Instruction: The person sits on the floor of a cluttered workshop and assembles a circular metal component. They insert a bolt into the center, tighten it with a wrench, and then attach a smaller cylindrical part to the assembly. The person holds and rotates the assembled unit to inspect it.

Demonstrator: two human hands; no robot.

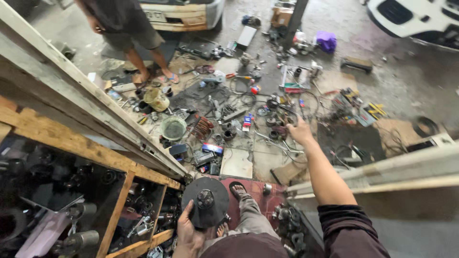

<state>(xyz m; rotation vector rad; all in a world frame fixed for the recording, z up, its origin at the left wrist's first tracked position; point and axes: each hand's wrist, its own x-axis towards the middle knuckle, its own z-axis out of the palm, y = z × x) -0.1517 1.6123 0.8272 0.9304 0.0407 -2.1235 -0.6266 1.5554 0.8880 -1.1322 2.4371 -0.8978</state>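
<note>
I look down from a height at a workshop floor. My left hand (189,234) grips the lower edge of a dark round metal disc (205,202) with a hub in its middle, held near my knees. My right hand (300,131) is stretched out forward in the air with its fingers partly spread and nothing in it, over the scattered parts below. My feet in sandals (237,190) rest on a red surface (258,188).
A wooden shelf frame (71,141) at left holds dark metal parts. Tools, cables, a green bowl (173,128) and several small parts litter the concrete floor. Another person (125,28) stands at top left near a vehicle bumper (184,16). A white vehicle (420,19) sits top right.
</note>
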